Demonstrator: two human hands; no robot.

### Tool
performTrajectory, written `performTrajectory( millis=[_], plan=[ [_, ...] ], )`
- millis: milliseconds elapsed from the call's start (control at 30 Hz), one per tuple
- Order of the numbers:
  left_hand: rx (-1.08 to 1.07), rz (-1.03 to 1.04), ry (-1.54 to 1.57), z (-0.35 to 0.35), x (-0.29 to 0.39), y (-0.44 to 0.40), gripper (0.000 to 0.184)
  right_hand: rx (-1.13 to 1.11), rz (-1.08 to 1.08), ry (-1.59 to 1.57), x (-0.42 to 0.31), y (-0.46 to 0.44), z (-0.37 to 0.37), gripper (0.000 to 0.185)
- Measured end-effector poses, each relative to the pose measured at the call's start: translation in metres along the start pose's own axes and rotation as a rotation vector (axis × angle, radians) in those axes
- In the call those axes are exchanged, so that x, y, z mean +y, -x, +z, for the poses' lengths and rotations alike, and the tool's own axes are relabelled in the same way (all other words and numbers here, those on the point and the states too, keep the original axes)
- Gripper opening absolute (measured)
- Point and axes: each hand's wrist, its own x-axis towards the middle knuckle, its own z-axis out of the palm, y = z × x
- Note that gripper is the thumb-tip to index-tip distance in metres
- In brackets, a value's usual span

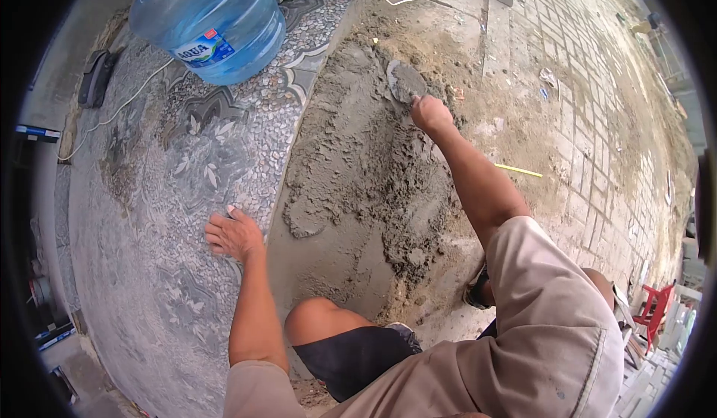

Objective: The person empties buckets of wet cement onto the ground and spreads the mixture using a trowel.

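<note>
My right hand (433,113) is closed around the handle of a trowel (405,82), whose cement-smeared blade lies at the far end of a bed of wet mortar (343,149). My fingers cover most of the handle. The mortar is smoother on the left and lumpy along its right side. My left hand (236,233) leans on the patterned floor tiles (216,157) beside the mortar, holding nothing, with the thumb apart from slightly bent fingers. These tiles carry a pebble and leaf design and are dusted with grey.
A large blue water bottle (216,26) stands on the tiles at upper left. A white cable (403,1) crosses the top. A yellow strip (519,170) lies on the dirt at right, near paving bricks (590,134). A red chair (655,312) is at far right.
</note>
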Motion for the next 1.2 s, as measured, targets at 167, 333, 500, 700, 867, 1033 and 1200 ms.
performTrajectory(
  millis=[167,333,500,700,867,1033,1200],
  plan=[
    [0.006,-0.011,-0.052,-0.001,0.002,0.000,0.042,-0.361,0.703,-1.409,0.078,-0.006,0.043,0.051],
    [-0.004,-0.004,-0.040,0.003,-0.001,-0.001,0.043,-0.335,0.457,-0.664,0.053,0.005,0.012,0.058],
    [-0.064,-0.081,-0.012,-0.002,0.001,0.002,0.047,-0.359,0.374,-0.254,0.073,-0.025,-0.006,0.046],
    [0.005,-0.080,0.004,0.006,0.004,-0.002,0.046,-0.496,0.398,-0.505,0.108,-0.034,-0.001,0.037],
    [0.039,-0.031,-0.066,0.007,0.000,0.000,0.046,-0.371,0.636,-0.580,0.104,0.025,0.024,0.065],
    [0.083,-0.037,-0.044,0.006,0.000,0.001,0.047,-0.483,0.518,-0.673,0.152,0.066,0.027,0.064],
    [0.004,-0.086,-0.117,0.014,0.002,-0.005,0.048,-0.258,0.766,-1.326,0.158,0.029,0.034,0.054]
  ],
)
